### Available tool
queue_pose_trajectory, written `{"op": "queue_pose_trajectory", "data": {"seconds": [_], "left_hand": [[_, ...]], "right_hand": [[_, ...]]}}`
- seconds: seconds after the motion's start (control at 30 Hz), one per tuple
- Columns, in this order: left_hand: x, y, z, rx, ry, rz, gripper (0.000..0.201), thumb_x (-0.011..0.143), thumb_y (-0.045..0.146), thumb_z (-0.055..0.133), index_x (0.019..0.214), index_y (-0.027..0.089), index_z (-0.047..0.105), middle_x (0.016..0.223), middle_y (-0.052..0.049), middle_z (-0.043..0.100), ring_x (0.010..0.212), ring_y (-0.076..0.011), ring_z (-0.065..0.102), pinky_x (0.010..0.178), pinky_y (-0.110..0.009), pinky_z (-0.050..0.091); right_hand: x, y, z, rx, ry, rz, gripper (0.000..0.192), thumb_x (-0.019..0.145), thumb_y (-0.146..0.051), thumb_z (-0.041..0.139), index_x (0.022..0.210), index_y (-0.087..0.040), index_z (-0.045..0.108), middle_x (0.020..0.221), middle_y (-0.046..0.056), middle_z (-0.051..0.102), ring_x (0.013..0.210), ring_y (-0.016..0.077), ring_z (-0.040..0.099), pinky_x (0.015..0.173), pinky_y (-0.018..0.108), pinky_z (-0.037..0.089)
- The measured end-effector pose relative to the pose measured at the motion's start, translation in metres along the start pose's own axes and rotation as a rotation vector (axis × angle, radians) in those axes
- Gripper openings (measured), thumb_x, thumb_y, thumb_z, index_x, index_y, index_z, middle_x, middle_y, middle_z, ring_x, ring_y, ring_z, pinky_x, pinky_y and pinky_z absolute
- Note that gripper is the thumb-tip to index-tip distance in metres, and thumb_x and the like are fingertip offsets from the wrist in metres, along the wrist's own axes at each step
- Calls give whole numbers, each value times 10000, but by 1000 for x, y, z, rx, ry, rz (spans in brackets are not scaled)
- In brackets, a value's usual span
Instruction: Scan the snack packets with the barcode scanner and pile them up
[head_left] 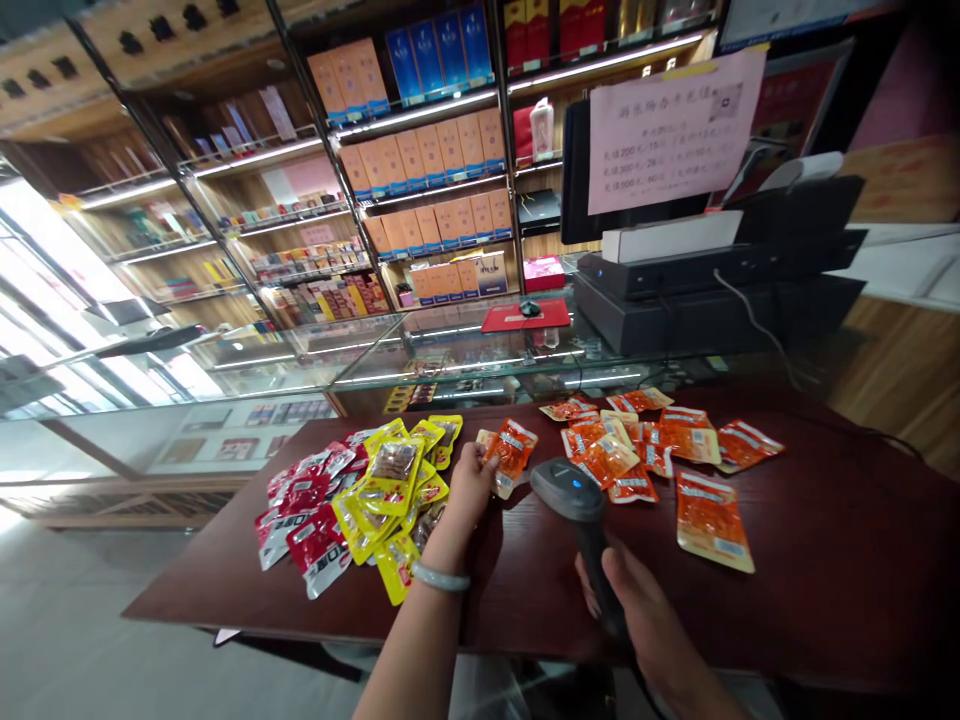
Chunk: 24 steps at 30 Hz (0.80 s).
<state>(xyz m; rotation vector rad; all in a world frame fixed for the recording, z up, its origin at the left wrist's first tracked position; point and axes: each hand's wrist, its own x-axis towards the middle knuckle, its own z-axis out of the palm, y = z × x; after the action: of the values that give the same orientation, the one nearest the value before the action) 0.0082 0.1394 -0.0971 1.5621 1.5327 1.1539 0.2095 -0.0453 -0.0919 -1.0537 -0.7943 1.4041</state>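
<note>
My right hand (626,590) is wrapped round the handle of a dark barcode scanner (571,492), whose head shows a blue light. Beyond the scanner, my left hand (474,482) pinches the edge of an orange snack packet (513,450); a paler packet (504,483) lies partly under it, and I cannot tell whether the fingers hold that too. Left of this hand spreads a heap of yellow snack packets (396,462), with red and white packets (319,540) beside it. Several orange packets (611,455) lie to the right, and a larger orange packet (712,520) is nearer the edge.
The packets lie on a dark red wooden table (817,570). Behind it stand a glass counter (450,345), a red mat (506,316) with a mouse (529,308), and a black cash register (660,305) with a trailing cable. Stocked shelves (435,190) line the wall.
</note>
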Motion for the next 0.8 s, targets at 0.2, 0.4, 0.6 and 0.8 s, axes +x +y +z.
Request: {"op": "queue_pose_trajectory", "data": {"seconds": [0.2, 0.4, 0.6, 0.8], "left_hand": [[-2, 9, 5, -152, 36, -50, 229, 825, 405, 595, 891, 220, 479, 662, 48, 586, 566, -113, 552, 564, -226, 432], [-6, 13, 5, -301, 3, -46, 268, 850, 460, 547, 918, 229, 429, 659, 66, 545, 458, -83, 470, 462, -209, 365], [-6, 11, 8, -302, 35, -18, 274, 851, 449, 562, 929, 214, 442, 675, 53, 566, 444, -72, 462, 462, -207, 370], [-1, 10, 8, -215, 53, -57, 253, 841, 430, 606, 894, 214, 485, 680, 36, 604, 585, -110, 573, 561, -212, 440]], "right_hand": [[0, 1, 2, -109, 11, 9, 495, 779, -679, 653, 929, -214, 732, 660, 9, 600, 593, 173, 513, 590, 302, 470], [-1, 3, -1, -156, -1, 3, 509, 801, -674, 631, 1001, -217, 734, 687, 15, 613, 630, 183, 535, 621, 315, 482], [-1, 1, 0, -133, -14, 22, 551, 769, -686, 656, 1059, -224, 733, 677, 6, 600, 621, 189, 536, 594, 304, 467], [1, 6, -1, -79, 8, 60, 515, 753, -674, 685, 1007, -229, 727, 707, 15, 632, 636, 193, 546, 602, 301, 471]]}}
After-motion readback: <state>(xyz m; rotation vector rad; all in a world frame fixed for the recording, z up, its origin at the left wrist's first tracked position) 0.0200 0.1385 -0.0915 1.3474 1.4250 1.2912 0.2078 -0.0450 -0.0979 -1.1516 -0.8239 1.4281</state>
